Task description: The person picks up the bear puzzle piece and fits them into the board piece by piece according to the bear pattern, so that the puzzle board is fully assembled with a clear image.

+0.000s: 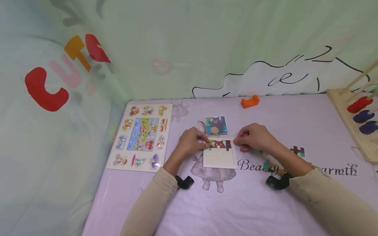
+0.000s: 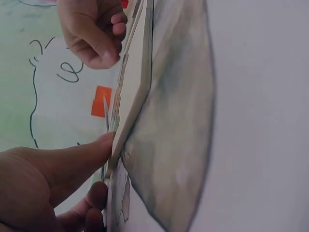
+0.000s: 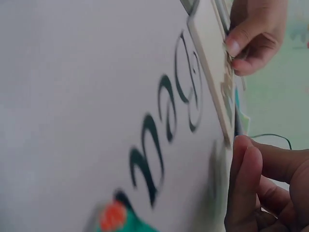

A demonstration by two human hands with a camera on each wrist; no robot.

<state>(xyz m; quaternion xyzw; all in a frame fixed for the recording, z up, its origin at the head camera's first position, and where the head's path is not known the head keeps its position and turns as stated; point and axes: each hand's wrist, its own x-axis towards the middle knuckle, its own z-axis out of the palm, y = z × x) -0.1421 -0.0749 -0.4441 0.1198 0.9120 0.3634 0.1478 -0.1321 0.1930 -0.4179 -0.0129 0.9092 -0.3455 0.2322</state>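
A small wooden puzzle board [image 1: 220,159] lies in front of me, with bear-head jigsaw pieces [image 1: 220,144] along its top and bare wood below. My left hand [image 1: 190,142] pinches its upper left edge, the thumb on top in the left wrist view. At the upper right corner, my right hand [image 1: 255,139] has its curled fingertips right at the edge; I cannot tell whether they grip it. Just beyond the board lies a square bear picture card [image 1: 217,126]. Loose jigsaw pieces [image 1: 298,151] lie to the right, partly hidden by the right forearm.
On the left lies a larger vehicle puzzle board [image 1: 168,131]. An orange tape-dispenser-shaped object [image 1: 250,102] sits near the back edge. A wooden bead frame [image 1: 351,127] stands at far right. Black wrist-camera parts [image 1: 185,182] show beside the sleeves.
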